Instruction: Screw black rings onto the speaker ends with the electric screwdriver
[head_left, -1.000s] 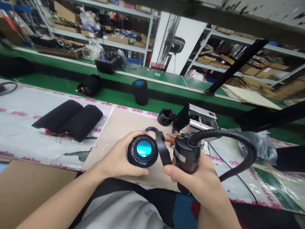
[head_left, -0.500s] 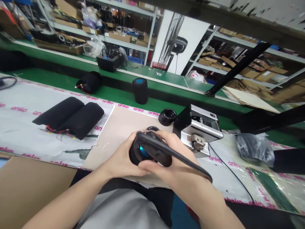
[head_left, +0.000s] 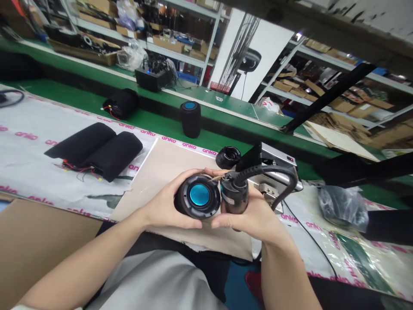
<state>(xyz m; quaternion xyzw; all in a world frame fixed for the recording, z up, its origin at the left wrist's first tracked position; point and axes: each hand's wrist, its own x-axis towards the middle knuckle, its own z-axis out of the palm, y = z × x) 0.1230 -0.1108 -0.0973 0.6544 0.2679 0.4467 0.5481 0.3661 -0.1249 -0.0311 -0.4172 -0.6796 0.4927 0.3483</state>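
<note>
My left hand (head_left: pixel 163 206) is wrapped round a black cylindrical speaker (head_left: pixel 184 202), whose round end with a shiny blue disc faces up at me. Close on its right, my right hand (head_left: pixel 256 217) grips a corded electric screwdriver (head_left: pixel 235 197); its thick cable arches up and over to the right. The screwdriver's tip is hidden below the hand. Some fingers of the right hand reach behind the speaker's far side. Both things are above a beige board (head_left: pixel 155 172). A black ring-shaped part (head_left: pixel 228 156) stands just beyond them.
A silver and black machine (head_left: pixel 274 161) stands right of the board. Black fabric-covered speaker bodies with red wires (head_left: pixel 97 150) lie at left. Another blue-topped speaker (head_left: pixel 190 120) stands on the green strip behind. A clear plastic bag (head_left: pixel 343 206) lies at right.
The screwdriver has moved from over the speaker to its right side and now stands more upright. The speaker's blue end has come into full view. The view has shifted slightly.
</note>
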